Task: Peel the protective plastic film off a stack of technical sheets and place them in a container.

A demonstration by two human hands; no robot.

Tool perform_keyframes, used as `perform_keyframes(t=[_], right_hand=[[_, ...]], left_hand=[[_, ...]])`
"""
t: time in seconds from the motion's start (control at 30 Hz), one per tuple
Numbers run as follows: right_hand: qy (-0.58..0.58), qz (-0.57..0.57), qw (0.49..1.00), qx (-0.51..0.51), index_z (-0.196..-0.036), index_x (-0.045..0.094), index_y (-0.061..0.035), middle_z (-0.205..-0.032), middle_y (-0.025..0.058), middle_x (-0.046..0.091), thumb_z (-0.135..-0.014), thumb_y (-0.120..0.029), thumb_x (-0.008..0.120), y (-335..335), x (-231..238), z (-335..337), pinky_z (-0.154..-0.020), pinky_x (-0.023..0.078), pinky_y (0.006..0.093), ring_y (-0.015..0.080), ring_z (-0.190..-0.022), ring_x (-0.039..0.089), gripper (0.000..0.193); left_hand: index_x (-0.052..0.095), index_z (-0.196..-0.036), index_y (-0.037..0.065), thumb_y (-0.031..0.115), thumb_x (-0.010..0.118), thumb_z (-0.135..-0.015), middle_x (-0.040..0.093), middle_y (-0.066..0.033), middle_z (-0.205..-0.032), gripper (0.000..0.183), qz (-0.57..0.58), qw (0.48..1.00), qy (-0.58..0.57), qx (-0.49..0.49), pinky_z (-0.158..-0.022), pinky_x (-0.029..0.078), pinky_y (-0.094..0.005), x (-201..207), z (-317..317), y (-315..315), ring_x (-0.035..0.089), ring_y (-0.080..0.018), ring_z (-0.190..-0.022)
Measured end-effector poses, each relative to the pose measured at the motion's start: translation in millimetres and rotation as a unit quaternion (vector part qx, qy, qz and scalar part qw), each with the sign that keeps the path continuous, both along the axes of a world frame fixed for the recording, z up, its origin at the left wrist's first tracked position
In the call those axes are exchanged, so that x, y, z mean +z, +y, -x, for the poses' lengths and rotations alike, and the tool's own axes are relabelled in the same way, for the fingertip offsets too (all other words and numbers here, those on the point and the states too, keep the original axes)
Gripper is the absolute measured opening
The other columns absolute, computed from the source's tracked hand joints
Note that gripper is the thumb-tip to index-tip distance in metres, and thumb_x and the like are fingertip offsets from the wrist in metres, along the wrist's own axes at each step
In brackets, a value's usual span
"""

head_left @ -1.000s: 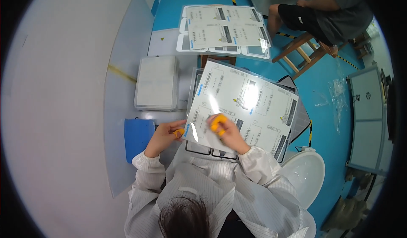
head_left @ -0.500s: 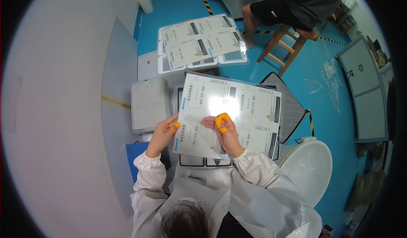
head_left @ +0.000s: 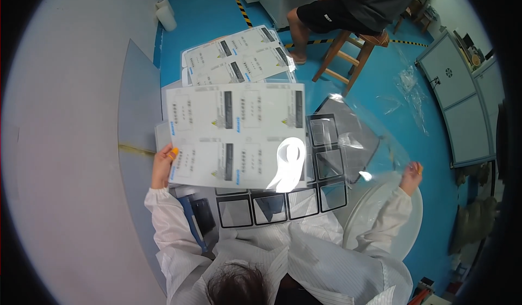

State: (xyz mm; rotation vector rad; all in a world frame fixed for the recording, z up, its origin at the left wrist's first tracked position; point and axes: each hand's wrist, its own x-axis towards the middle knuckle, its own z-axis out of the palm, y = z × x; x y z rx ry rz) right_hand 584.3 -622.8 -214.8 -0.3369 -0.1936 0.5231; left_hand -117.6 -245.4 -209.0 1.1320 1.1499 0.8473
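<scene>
My left hand (head_left: 162, 166), wearing a yellow finger cot, grips the left edge of a white printed sheet (head_left: 206, 131) with several label blocks on it. The sheet is lifted, and a bright glare lies on its lower right. Out to the right, above a white tub, my right hand (head_left: 411, 179) pinches a transparent film (head_left: 375, 142). That film stretches from the sheet's right side to my fingers; how far it still touches the sheet I cannot tell. Beneath the sheet lies a panel with black-framed windows (head_left: 333, 196), partly hidden.
More printed sheets (head_left: 255, 60) are stacked beyond. A grey dark-edged panel (head_left: 353, 134) lies to the right, over the white tub (head_left: 375, 207). A person in black shorts (head_left: 337, 19) sits on a wooden stool (head_left: 350, 55). Clear plastic (head_left: 413, 95) lies on the blue floor.
My right hand has swung from the sheet's middle far to the right, drawing the clear film out. My left hand and the sheet have shifted left, uncovering part of the window panel.
</scene>
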Motion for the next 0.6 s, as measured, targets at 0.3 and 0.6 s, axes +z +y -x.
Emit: perform_keyframes(t=[0.3,0.6], right_hand=[[-0.080,0.139,0.923,-0.351,-0.070,0.040,-0.0050,-0.067,0.0033,0.042,-0.092,-0.011,0.043,-149,18,100,-0.045,0.027,0.0222,0.0108,-0.047,0.028,0.023],[-0.066,0.160,0.906,-0.386,-0.077,0.041,-0.0057,-0.067,0.0035,0.042,-0.095,-0.015,0.036,-173,92,149,-0.042,0.026,0.0219,0.0101,-0.046,0.026,0.022]], left_hand=[[0.046,-0.119,-0.004,-0.002,0.041,-0.087,0.060,-0.0096,-0.098,0.033,-0.017,0.977,-0.198,0.075,-0.064,0.048,-0.0234,-37,-24,57,0.059,-0.0132,-0.077],[0.066,-0.092,-0.001,0.008,0.064,-0.074,0.065,-0.0119,-0.078,0.020,-0.200,0.938,0.155,0.238,-0.062,0.048,-0.0290,-23,-68,114,0.062,-0.0206,-0.068]])
